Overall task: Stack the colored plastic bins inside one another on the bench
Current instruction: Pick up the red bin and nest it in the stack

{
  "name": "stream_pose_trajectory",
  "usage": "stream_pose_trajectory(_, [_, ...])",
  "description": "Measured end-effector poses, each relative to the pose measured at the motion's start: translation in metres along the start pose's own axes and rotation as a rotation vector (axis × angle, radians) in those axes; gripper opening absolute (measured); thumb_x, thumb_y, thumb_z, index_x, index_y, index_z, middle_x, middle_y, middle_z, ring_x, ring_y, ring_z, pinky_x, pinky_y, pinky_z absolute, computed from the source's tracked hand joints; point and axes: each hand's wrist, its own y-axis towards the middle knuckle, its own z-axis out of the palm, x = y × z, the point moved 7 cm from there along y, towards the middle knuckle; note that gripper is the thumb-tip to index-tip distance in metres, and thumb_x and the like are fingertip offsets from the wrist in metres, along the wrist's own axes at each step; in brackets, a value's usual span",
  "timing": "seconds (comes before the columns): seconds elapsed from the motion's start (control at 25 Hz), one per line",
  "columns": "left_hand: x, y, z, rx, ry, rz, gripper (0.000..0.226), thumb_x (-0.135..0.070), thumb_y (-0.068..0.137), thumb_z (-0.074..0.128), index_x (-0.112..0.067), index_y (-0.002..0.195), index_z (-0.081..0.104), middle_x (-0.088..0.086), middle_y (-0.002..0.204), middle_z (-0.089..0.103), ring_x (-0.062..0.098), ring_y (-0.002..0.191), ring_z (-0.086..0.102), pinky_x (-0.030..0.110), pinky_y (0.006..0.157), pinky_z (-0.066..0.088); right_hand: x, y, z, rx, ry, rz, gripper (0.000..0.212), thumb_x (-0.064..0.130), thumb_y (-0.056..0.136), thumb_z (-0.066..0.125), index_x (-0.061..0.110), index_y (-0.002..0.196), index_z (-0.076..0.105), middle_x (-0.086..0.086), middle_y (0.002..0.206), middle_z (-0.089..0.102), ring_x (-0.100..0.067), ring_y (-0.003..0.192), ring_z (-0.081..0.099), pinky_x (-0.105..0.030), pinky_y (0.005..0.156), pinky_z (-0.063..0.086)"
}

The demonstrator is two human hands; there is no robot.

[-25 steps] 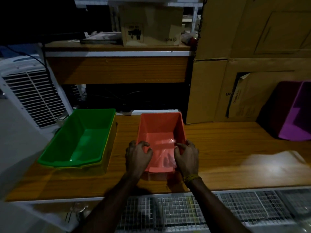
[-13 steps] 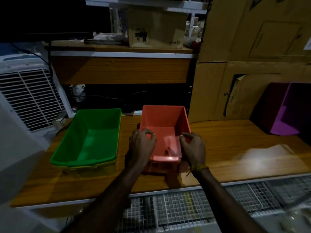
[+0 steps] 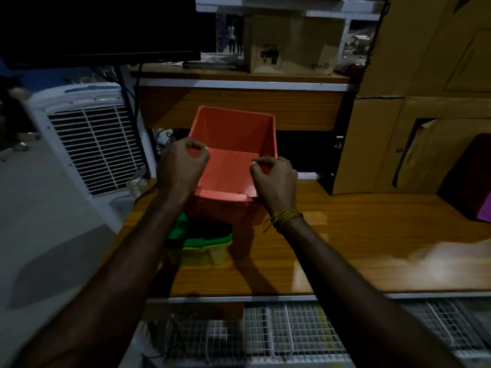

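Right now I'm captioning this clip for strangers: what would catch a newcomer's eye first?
The orange bin, held up in mid-frame by the left hand and right hand gripping its side walls. Just below it on the wooden bench sits the green bin, nested in a yellow bin. A purple bin leans at the far right edge.

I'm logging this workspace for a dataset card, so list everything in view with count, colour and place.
orange bin: 1, orange-red, held up over the bench's left part
green bin: 1, green, nested in the yellow bin below it
yellow bin: 1, yellow, on the bench
purple bin: 1, purple, right edge
bench: 1, wood
cardboard boxes: several, brown, behind right
air cooler: 1, white, left
left hand: grips the orange bin's left rim
right hand: grips its right rim
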Motion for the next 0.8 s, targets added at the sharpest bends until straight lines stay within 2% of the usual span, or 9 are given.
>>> stream_pose_trajectory(0.08, [0.018, 0.003, -0.020, -0.036, 0.016, -0.002, 0.017, -0.036, 0.081, 0.063, -0.025, 0.091, 0.073, 0.002, 0.097, 0.074, 0.025, 0.093, 0.068, 0.030, 0.072, 0.047, 0.014, -0.006, 0.023, 0.039, -0.005, -0.006, 0.030, 0.041, 0.083, 0.058, 0.025, 0.101, 0.076, -0.014, 0.116, 0.065, -0.035, 0.109, 0.059, -0.044, 0.100, 0.044])
stream_pose_trajectory(0.2, [0.044, 0.003, -0.038, -0.064, 0.041, -0.022, 0.016, -0.034, 0.081, 0.064, -0.023, 0.090, 0.073, 0.001, 0.096, 0.074, 0.023, 0.090, 0.067, 0.026, 0.068, 0.043, 0.024, -0.015, 0.052, 0.084, 0.032, -0.013, 0.033, 0.044, 0.081, 0.056, 0.026, 0.101, 0.075, -0.014, 0.118, 0.063, -0.035, 0.110, 0.058, -0.045, 0.099, 0.047])
stream_pose_trajectory(0.36, [0.071, 0.002, -0.044, -0.043, 0.057, -0.038, 0.016, -0.034, 0.080, 0.064, -0.024, 0.087, 0.073, 0.001, 0.091, 0.074, 0.023, 0.084, 0.068, 0.031, 0.069, 0.052, 0.027, -0.021, 0.079, 0.124, 0.037, -0.032, 0.032, 0.041, 0.081, 0.056, 0.025, 0.100, 0.075, -0.015, 0.118, 0.063, -0.036, 0.115, 0.056, -0.046, 0.102, 0.044])
stream_pose_trajectory(0.44, [0.088, 0.001, -0.038, -0.020, 0.043, -0.073, 0.015, -0.034, 0.080, 0.065, -0.024, 0.086, 0.073, 0.001, 0.091, 0.074, 0.023, 0.085, 0.068, 0.034, 0.071, 0.054, 0.023, -0.023, 0.091, 0.144, 0.016, -0.026, 0.032, 0.041, 0.081, 0.055, 0.026, 0.102, 0.075, -0.014, 0.121, 0.063, -0.035, 0.121, 0.052, -0.043, 0.107, 0.039])
stream_pose_trajectory(0.52, [0.101, -0.003, -0.030, -0.011, 0.038, -0.087, 0.015, -0.037, 0.079, 0.064, -0.026, 0.086, 0.072, 0.003, 0.093, 0.074, 0.024, 0.088, 0.068, 0.034, 0.073, 0.054, 0.014, -0.025, 0.104, 0.168, -0.027, -0.009, 0.031, 0.040, 0.084, 0.056, 0.026, 0.105, 0.074, -0.013, 0.124, 0.062, -0.034, 0.124, 0.048, -0.038, 0.103, 0.036])
stream_pose_trajectory(0.68, [0.122, -0.014, -0.010, 0.019, 0.043, -0.138, 0.011, -0.027, 0.080, 0.068, -0.021, 0.087, 0.074, 0.005, 0.099, 0.075, 0.026, 0.088, 0.068, 0.030, 0.071, 0.048, -0.015, -0.030, 0.129, 0.241, -0.060, 0.031, 0.035, 0.043, 0.082, 0.054, 0.027, 0.106, 0.073, -0.013, 0.121, 0.062, -0.033, 0.117, 0.053, -0.037, 0.097, 0.044])
stream_pose_trajectory(0.8, [0.144, -0.026, 0.005, 0.056, 0.064, -0.189, 0.011, -0.026, 0.081, 0.068, -0.021, 0.089, 0.073, 0.005, 0.091, 0.074, 0.026, 0.078, 0.068, 0.029, 0.065, 0.048, -0.033, -0.036, 0.145, 0.297, -0.052, 0.051, 0.038, 0.045, 0.079, 0.052, 0.026, 0.104, 0.074, -0.010, 0.118, 0.065, -0.031, 0.114, 0.057, -0.031, 0.093, 0.050])
